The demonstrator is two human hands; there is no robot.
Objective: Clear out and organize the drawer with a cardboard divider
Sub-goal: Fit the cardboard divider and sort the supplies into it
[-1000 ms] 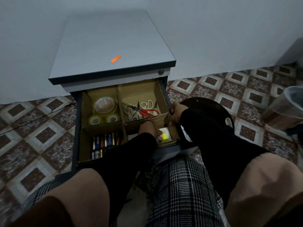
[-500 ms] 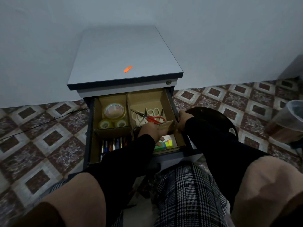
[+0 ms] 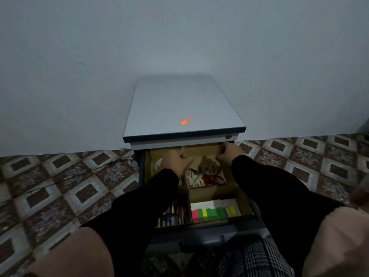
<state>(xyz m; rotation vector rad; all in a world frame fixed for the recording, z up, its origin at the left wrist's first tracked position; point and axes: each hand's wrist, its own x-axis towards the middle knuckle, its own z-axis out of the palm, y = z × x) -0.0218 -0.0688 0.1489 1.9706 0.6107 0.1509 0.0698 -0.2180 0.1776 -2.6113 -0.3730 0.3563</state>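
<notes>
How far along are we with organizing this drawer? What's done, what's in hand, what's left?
Mostly done: the brown cardboard divider sits in the open drawer, with scissors in the far right cell, coloured sticky notes near right and small batteries near left. In hand: the right hand grips the divider's far right edge; the left hand rests over the far left cell. Left: seating the cardboard, and perhaps the orange strip on the cabinet top.

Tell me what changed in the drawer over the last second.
Both hands left the front right compartment and moved to the back: the left hand now lies over the centre partition, the right hand grips the divider's back right corner. The sticky notes are now uncovered. Scissors, batteries and the orange strip stayed put.
</notes>
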